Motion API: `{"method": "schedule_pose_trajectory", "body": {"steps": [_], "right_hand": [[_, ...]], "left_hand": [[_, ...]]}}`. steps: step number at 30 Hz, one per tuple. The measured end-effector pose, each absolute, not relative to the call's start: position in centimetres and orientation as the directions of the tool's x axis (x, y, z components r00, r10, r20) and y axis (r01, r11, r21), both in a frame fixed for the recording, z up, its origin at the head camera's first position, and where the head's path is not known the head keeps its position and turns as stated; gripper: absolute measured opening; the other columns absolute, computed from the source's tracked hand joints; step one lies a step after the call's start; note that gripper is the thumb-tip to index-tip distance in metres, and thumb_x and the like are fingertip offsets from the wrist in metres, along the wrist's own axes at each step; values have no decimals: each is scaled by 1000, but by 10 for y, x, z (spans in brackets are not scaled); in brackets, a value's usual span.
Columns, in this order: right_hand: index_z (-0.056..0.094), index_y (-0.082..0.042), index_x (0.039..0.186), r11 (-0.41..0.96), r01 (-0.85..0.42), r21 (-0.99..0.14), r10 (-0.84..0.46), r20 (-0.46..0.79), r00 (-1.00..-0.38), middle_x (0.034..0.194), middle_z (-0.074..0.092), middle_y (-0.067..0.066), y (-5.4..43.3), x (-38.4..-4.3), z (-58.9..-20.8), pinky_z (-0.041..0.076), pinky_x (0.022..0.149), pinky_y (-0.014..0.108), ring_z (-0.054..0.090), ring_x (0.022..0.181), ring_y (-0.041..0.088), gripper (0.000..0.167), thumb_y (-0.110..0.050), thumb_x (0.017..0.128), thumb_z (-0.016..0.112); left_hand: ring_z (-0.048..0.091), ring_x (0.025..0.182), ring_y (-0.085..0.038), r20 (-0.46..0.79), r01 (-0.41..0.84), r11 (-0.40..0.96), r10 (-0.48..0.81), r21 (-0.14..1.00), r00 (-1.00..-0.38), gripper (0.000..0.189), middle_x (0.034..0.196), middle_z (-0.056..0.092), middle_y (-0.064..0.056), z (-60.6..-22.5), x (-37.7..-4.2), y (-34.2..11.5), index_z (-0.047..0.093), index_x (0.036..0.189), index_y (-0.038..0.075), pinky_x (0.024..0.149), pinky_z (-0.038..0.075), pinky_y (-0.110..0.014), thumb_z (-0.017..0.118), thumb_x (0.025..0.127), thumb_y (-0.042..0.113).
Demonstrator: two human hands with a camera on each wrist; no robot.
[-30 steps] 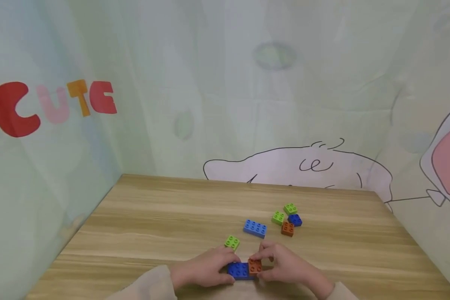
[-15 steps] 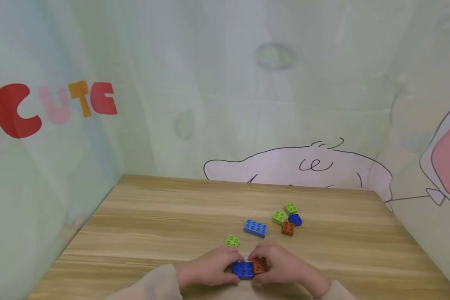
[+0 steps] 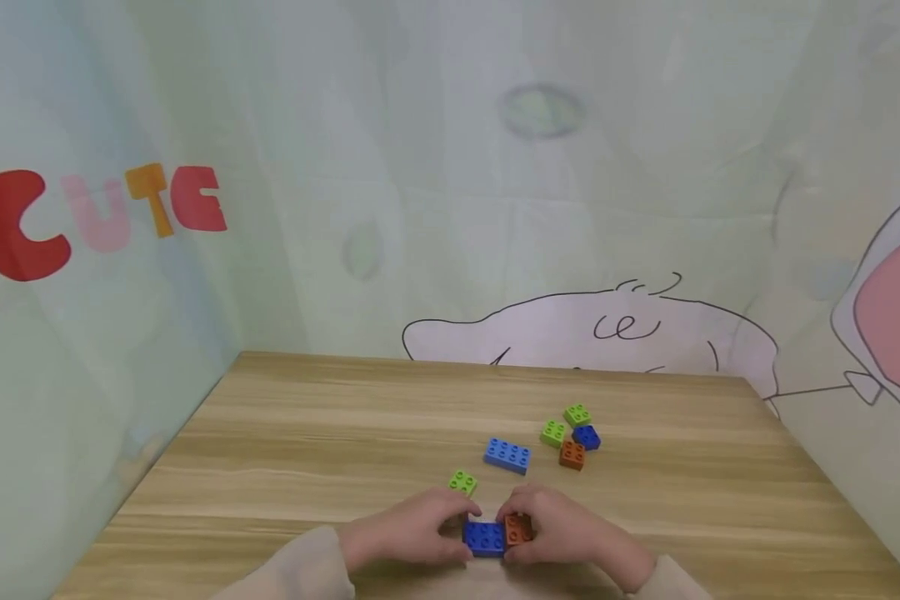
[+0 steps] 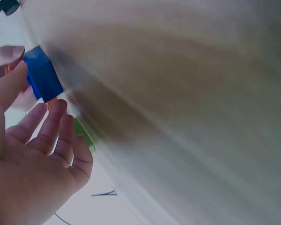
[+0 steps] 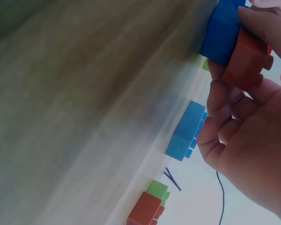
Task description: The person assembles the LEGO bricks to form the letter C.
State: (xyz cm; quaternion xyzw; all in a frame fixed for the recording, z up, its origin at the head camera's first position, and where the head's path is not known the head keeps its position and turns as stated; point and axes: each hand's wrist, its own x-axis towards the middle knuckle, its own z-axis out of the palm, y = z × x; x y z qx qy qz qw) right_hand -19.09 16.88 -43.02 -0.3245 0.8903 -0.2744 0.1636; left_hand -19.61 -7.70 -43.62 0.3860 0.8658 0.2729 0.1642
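A dark blue building brick [image 3: 483, 542] lies near the table's front edge, with an orange brick [image 3: 517, 530] on its right end; orange seems to overhang. My right hand [image 3: 570, 527] pinches the orange brick between thumb and fingers, as the right wrist view also shows. On the other side, my left hand [image 3: 420, 527] curves loosely about the blue brick's left end. Its thumb tip is at the near corner, while a gap shows between its index finger and the brick. A green brick [image 3: 462, 482] sits just beyond the left fingers, partly hidden by them.
A light blue long brick [image 3: 507, 456] lies farther back. Behind it to the right cluster two green bricks [image 3: 553, 432], a small dark blue brick [image 3: 587, 437] and another orange brick [image 3: 572, 455]. Printed curtains border the wooden table [image 3: 307, 442].
The joined blue and orange bricks have shifted slightly right. My left fingers have loosened from the blue brick; the right hand has closed further round the orange one.
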Motion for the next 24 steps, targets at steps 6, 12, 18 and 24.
{"method": "schedule_pose_trajectory", "body": {"steps": [6,12,18,24], "right_hand": [[68,-16,108,652,-493,-576,-658,-108,-745,100,61,-13,169,-190,-431,46,77,21,51,88,-2,36,-29,77,79],[69,-15,105,656,-507,-560,-660,-99,-745,96,61,-14,169,-189,-429,44,73,20,50,84,-1,35,-26,74,79],[68,-16,105,666,-497,-556,-653,-114,-748,96,61,-14,168,-189,-426,44,73,21,50,85,-1,34,-25,74,79],[67,-17,105,668,-488,-562,-650,-122,-750,99,62,-13,169,-189,-426,45,76,22,51,88,-1,35,-26,74,80]], "left_hand": [[58,102,-14,-7,524,524,711,672,-703,45,110,63,-1,-427,-202,-83,58,126,8,88,49,-31,70,87,28],[57,103,-23,22,488,523,666,699,-745,47,114,61,-6,-418,-218,-87,55,129,5,85,50,-34,70,88,22],[56,104,-27,31,526,549,672,650,-740,51,112,60,-10,-421,-234,-90,56,128,3,88,49,-39,75,83,20],[56,104,-25,12,522,567,670,638,-742,54,111,61,-9,-425,-242,-88,56,129,4,90,47,-41,76,82,21]]}}
